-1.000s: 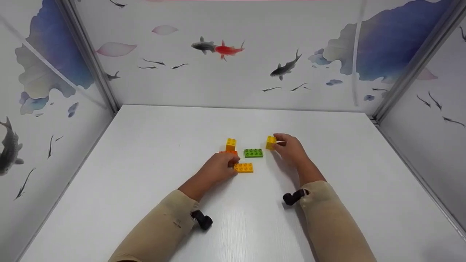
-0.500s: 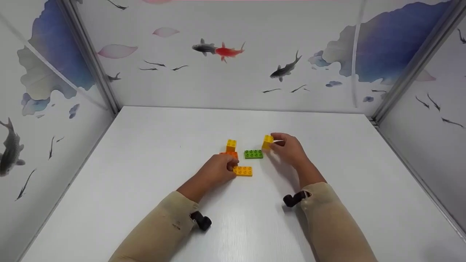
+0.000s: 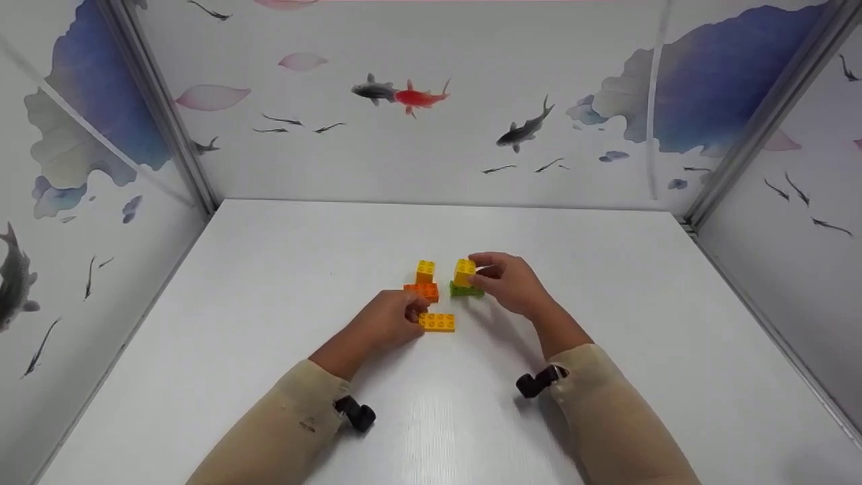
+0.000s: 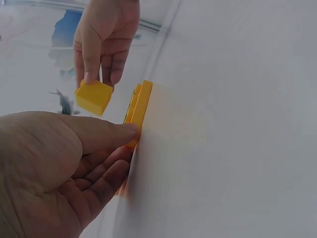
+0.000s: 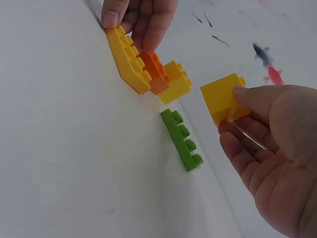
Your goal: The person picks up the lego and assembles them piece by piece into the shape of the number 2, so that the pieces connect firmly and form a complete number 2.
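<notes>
Between thumb and fingers, my left hand (image 3: 389,318) pinches the left end of a flat yellow-orange toy building brick (image 3: 441,323), which sits low at the table. My right hand (image 3: 510,283) pinches a taller yellow toy building brick (image 5: 220,98), with its studs upward in the head view. It is raised over a flat green brick (image 5: 178,141) and overlaps it in the head view; the right wrist view shows a gap between them. Just beyond my left fingers lies an orange brick (image 3: 424,292), partly hidden by that hand. Another yellow brick (image 3: 425,272) stands right behind the orange one.
The white table (image 3: 283,256) is enclosed by a back wall (image 3: 431,162) and side walls printed with fish and leaves. Metal posts (image 3: 165,114) stand at the corners. Black devices (image 3: 355,414) are strapped at both wrists over beige sleeves.
My right hand has carried the taller yellow brick leftward, from right of the green brick to over it. My left hand has drawn the flat yellow-orange brick slightly nearer and left.
</notes>
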The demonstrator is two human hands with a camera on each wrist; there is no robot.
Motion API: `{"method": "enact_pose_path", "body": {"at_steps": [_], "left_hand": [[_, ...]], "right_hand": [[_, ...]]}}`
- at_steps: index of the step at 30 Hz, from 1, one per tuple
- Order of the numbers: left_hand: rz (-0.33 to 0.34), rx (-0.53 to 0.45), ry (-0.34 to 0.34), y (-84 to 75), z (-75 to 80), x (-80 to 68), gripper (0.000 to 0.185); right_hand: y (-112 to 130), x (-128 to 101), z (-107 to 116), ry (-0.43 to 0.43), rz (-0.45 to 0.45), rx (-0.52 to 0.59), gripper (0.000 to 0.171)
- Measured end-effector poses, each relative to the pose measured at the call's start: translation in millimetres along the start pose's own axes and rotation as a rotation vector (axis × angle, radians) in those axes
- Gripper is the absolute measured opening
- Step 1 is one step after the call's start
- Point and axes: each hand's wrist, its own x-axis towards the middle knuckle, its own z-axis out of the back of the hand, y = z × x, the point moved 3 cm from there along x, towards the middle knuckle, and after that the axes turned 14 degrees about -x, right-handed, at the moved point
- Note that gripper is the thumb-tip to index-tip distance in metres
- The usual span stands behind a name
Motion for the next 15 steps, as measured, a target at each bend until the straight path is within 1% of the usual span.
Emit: {"method": "enact_pose_path", "body": {"at_steps": [4, 10, 15], "left_hand": [[-0.004, -0.001, 0.003, 1.6, 1.9, -2.5, 0.032], [-0.016, 0.021, 0.002, 1.8, 3.9, -4.3, 0.033], [-0.018, 0.034, 0.004, 3.5, 5.3, -4.1, 0.034]], "right_hand": [[13.1, -6.2, -5.9, 0.029, 0.053, 0.018, 0.042], [28.3, -14.9, -16.5, 0.08, 0.157, 0.01, 0.041], [35.3, -19.8, -24.0, 0.114, 0.189, 0.003, 0.04]]}}
